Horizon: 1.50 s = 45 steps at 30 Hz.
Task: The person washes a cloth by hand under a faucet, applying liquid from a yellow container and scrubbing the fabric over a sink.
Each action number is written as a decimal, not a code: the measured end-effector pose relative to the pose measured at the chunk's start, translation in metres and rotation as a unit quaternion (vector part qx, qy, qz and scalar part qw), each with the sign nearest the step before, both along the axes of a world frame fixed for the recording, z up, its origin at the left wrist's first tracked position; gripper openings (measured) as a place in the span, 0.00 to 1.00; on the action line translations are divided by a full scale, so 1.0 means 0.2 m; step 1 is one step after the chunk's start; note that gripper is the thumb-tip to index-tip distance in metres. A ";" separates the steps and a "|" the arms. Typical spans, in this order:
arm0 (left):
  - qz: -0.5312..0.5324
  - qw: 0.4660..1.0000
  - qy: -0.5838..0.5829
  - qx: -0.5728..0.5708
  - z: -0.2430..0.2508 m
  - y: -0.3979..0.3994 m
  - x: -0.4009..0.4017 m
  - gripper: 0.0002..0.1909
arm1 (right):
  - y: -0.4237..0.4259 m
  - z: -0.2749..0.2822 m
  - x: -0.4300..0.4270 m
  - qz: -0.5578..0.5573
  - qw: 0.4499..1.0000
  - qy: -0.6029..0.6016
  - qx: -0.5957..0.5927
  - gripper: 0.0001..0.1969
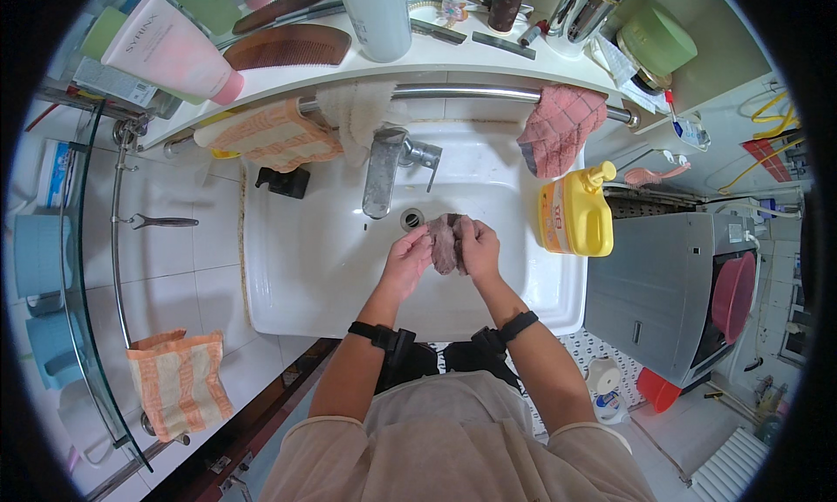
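Over the white ceramic washbasin (314, 260), a bunched greyish-brown piece of fabric (444, 243) is held between my two hands. My left hand (407, 261) pinches its left edge with thumb and fingers, palm partly turned up. The fingers of my right hand (479, 248) are curled around its right side, which looks darker. Whether the fabric is a sock or a small cloth I cannot tell. Just beyond it lie the drain (412, 219) and the chrome faucet (382, 175); no stream shows under the spout.
A yellow pump bottle (575, 211) stands on the basin's right rim, a black dispenser (284, 182) at the back left. Towels, one of them pink (563, 129), hang from a chrome rail (467, 92) below a crowded shelf (451, 60). A grey washing machine (647, 286) is at right.
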<state>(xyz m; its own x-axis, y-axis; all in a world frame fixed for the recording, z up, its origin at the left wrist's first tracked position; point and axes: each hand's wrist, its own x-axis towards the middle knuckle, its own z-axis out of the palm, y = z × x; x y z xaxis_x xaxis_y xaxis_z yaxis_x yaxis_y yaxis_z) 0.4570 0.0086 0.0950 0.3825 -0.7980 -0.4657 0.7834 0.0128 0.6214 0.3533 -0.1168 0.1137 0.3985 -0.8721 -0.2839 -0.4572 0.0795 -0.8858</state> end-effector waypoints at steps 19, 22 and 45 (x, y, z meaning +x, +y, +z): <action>0.095 0.981 -0.031 0.164 0.05 -0.17 -0.13 0.16 | 0.12 0.06 0.14 0.109 0.990 -0.044 -0.081 0.17; 0.048 0.986 -0.015 0.161 0.07 -0.16 -0.14 0.19 | 0.07 0.02 0.11 0.060 0.998 -0.002 0.007 0.18; 0.028 0.997 0.044 0.062 0.10 -0.07 0.01 0.21 | 0.00 0.00 -0.02 0.185 0.980 -0.013 -0.072 0.18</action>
<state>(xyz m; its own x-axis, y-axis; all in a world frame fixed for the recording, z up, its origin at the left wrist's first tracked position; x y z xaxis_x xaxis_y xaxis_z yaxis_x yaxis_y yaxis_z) 0.4591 -0.0060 0.1144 0.3782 -0.7110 -0.5929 0.8354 -0.0138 0.5495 0.3502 -0.1165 0.1138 0.7009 -0.6964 -0.1540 -0.4080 -0.2144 -0.8874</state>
